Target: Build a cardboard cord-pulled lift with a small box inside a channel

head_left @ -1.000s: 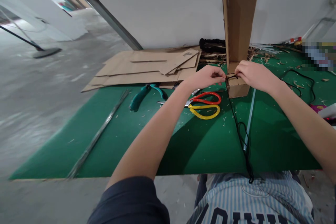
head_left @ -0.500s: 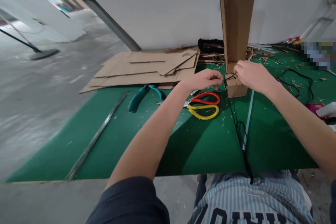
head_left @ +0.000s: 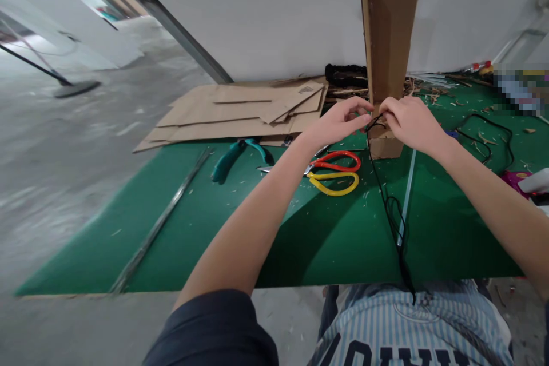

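A tall folded cardboard column [head_left: 388, 34] stands upright on the green mat [head_left: 214, 223] near the wall. My left hand [head_left: 338, 123] and my right hand [head_left: 407, 123] meet at its lower front, both pinching a black cord [head_left: 388, 206]. The cord wraps the column low down and trails toward me over the mat's front edge onto my lap. Red and yellow scissors [head_left: 337, 171] lie just below my left hand.
Teal-handled pliers [head_left: 234, 157] and a long metal rod [head_left: 160, 220] lie on the left of the mat. Flat cardboard sheets [head_left: 244, 108] are stacked at the back left. A clear thin stick [head_left: 407, 189], another black cord loop [head_left: 493, 137] and wood scraps lie to the right.
Both hands have risen slightly along the column's front and moved closer together, still working the black cord. The column has stayed upright.
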{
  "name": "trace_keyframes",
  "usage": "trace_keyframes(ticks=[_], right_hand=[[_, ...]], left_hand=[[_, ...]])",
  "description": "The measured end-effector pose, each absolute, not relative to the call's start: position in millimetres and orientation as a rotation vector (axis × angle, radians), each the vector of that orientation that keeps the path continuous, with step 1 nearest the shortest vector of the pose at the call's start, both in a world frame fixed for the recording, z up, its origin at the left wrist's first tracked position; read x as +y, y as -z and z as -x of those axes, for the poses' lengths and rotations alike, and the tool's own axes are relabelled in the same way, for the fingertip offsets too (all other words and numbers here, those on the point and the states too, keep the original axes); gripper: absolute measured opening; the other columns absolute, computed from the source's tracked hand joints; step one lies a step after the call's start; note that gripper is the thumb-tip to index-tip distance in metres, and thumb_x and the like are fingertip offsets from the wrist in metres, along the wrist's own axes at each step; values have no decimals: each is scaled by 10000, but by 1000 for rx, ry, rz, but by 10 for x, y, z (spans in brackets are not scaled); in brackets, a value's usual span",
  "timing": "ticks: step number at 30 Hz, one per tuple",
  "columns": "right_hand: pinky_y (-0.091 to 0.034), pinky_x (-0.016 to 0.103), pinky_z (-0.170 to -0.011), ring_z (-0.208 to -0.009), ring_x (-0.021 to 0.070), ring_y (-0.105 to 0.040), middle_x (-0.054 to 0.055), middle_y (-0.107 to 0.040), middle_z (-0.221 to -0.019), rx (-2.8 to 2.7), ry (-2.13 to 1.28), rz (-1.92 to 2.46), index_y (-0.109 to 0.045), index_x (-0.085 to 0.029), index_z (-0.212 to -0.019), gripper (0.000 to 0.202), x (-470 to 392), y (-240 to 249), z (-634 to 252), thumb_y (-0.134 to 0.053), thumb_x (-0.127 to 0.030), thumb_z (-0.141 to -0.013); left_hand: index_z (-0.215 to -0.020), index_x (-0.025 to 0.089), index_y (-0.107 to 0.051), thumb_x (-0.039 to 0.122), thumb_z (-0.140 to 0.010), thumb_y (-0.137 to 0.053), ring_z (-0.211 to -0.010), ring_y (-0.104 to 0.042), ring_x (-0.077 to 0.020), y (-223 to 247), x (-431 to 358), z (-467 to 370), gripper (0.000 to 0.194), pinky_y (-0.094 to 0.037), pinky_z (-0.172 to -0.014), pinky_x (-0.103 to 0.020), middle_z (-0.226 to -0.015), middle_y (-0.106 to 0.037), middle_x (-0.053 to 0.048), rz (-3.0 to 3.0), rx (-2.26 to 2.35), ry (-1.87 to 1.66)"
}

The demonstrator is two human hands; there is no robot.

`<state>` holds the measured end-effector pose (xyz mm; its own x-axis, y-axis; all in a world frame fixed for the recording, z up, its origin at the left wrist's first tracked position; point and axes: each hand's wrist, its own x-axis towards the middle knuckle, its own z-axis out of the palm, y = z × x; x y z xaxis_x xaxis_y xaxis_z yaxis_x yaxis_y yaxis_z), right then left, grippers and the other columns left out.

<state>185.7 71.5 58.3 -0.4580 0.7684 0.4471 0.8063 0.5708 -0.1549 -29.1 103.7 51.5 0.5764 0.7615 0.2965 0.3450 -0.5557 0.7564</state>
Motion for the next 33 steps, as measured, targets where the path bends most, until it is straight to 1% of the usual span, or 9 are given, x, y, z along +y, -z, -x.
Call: trace_keyframes(ticks=[4,9,14,19,21,23,26,30,33], right_hand=[[-505,364,-813,-861,222,-686,77,-747,-941,-2063,-326,1193,-673,-185,-974,193,735,-567,-1803,-499,-192,-893],[-565,389,-818,-889,221,-704,74,-744,-934,-1825,-647,1098,-666,-192,-900,115,736,-556,-1725,-590,-256,-842],[-575,395,-808,-877,221,-696,72,-731,-917,-1707,-764,1080,-631,-203,-937,145,740,-535,-1663,-651,-263,-808],[-551,366,-816,-896,198,-676,68,-708,-963,-1783,-601,1133,-585,-204,-1005,162,752,-451,-1667,-567,-247,-850],[-526,393,-878,-977,221,-660,92,-692,-1041,-1907,-466,1144,-567,-195,-1087,255,728,-439,-1694,-593,-285,-849],[-486,453,-965,-1112,280,-619,134,-662,-1158,-2076,-361,1147,-540,-181,-1191,453,693,-442,-1722,-692,-342,-796],[-453,499,-1026,-1243,332,-557,178,-599,-1312,-2239,-364,1153,-457,-176,-1344,696,649,-464,-1741,-766,-376,-753],[-469,498,-1038,-1289,335,-543,195,-533,-1415,-2282,-448,1167,-305,-185,-1493,926,621,-509,-1726,-803,-384,-737],[-494,511,-1010,-1263,356,-563,207,-553,-1384,-2271,-435,1224,-289,-158,-1508,1010,609,-537,-1707,-839,-408,-698]], left_hand=[[-1026,154,-660,304,-915,-569,-830,-617,-140,-475,1000,154,208,-498,-748,-260,-959,-697,-59,-2266,952,-897],[-956,154,-643,283,-894,-598,-791,-600,-134,-359,1018,60,150,-474,-715,-257,-860,-677,-36,-2215,960,-984],[-1108,146,-593,270,-814,-690,-766,-571,-121,-269,1026,66,334,-474,-716,-253,-879,-644,-26,-2145,915,-1029],[-1062,144,-645,300,-851,-638,-772,-583,-132,-259,1044,80,263,-448,-674,-249,-877,-673,-39,-2212,952,-1076],[-1018,150,-682,264,-869,-594,-799,-615,-143,-268,1066,86,208,-464,-701,-259,-887,-701,-44,-2196,985,-1105],[-968,156,-707,228,-881,-555,-833,-648,-154,-276,1090,95,190,-491,-748,-273,-889,-724,-43,-2160,1005,-1142],[-925,153,-714,241,-899,-550,-870,-679,-168,-295,1109,100,188,-524,-817,-297,-879,-740,-44,-2091,993,-1201],[-954,135,-709,238,-912,-560,-855,-701,-164,-364,1065,63,186,-561,-827,-304,-895,-755,-67,-1845,1001,-1265],[-995,128,-715,231,-915,-569,-843,-714,-158,-438,1000,16,195,-578,-828,-297,-909,-764,-79,-1688,970,-1290]])
